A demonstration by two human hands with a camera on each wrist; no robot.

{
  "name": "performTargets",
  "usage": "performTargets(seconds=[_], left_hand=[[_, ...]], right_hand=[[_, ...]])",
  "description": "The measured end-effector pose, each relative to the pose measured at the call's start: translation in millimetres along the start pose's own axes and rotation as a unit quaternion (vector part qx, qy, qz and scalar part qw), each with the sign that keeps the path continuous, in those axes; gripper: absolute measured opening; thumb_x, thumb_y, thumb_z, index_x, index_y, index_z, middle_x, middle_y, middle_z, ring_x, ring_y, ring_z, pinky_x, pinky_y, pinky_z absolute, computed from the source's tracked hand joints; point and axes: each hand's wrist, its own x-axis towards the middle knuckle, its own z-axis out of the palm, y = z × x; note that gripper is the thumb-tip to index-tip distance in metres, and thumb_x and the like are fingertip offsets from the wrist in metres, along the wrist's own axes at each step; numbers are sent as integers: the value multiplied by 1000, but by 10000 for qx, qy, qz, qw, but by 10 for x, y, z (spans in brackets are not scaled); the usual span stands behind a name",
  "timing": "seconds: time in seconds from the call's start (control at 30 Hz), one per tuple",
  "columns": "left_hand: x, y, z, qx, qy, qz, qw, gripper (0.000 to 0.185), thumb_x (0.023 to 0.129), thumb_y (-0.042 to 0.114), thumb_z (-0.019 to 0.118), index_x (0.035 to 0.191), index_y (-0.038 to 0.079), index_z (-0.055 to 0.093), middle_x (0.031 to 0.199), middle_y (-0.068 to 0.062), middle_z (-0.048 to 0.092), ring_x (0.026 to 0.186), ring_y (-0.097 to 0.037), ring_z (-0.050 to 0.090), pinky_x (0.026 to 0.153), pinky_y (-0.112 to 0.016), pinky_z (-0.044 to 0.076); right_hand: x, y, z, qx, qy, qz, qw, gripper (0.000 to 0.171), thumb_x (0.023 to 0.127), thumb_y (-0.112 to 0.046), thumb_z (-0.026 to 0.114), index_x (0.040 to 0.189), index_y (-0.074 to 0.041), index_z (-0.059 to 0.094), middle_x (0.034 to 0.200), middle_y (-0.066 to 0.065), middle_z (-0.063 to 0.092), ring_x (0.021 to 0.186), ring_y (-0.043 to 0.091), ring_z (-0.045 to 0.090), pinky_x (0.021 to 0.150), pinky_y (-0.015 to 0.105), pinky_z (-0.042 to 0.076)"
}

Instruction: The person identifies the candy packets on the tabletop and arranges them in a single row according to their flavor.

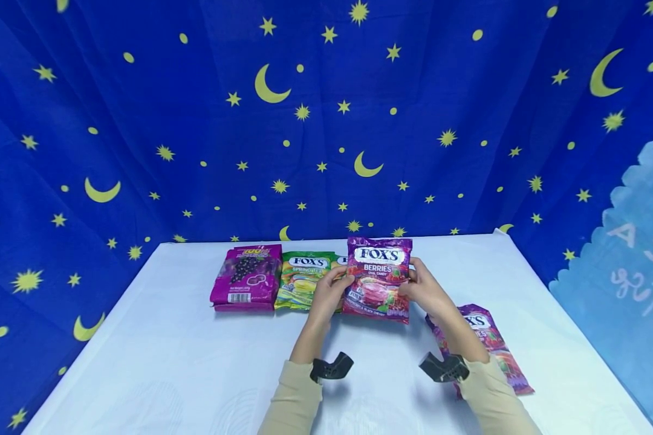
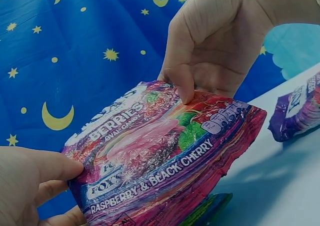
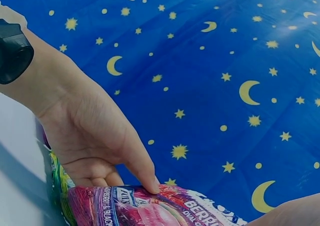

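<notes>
Both hands hold a purple and red bag of Fox's Berries candy (image 1: 378, 290) upright above the table's back part, its printed front toward me. My left hand (image 1: 328, 293) pinches the left edge, thumb on the front and fingers behind. On the right edge, my right hand (image 1: 427, 290) grips the same way, as the left wrist view shows with its thumb (image 2: 185, 88) pressed on the wrapper. Behind the held bag, a green Fox's bag (image 1: 341, 261) is mostly hidden. Another green Fox's Spring Tea bag (image 1: 302, 281) lies beside my left hand.
A purple candy bag with a grape picture (image 1: 247, 275) lies left of the green ones. Under my right forearm rests a second Fox's Berries bag (image 1: 503, 350), partly covered. The white table (image 1: 196, 362) meets a blue star-and-moon curtain (image 1: 326, 133) at the back.
</notes>
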Motion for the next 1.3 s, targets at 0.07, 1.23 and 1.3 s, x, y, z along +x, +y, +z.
performTargets(seconds=[0.07,1.23,1.3], left_hand=[[3,2,2,2,5,-4,10000,37,92,27,65,126,15,63,117,-8,63,91,-18,63,72,-30,55],[363,-110,604,2652,-104,1559,9515,27,83,4,72,110,2,72,80,-3,71,61,-7,62,55,-21,50],[376,-108,641,2859,-46,1609,9447,26,83,6,73,109,3,73,80,-2,70,64,-6,61,57,-20,49]], right_hand=[[2,3,0,0,1,-5,10000,68,84,5,50,145,1,21,136,29,46,113,36,52,94,47,43],[396,428,-701,-966,-399,570,9929,95,85,-16,69,148,11,2,141,36,32,127,48,36,107,61,26],[415,449,-711,-986,-347,663,9923,96,85,-15,68,148,12,0,143,37,28,130,50,33,108,62,23]])
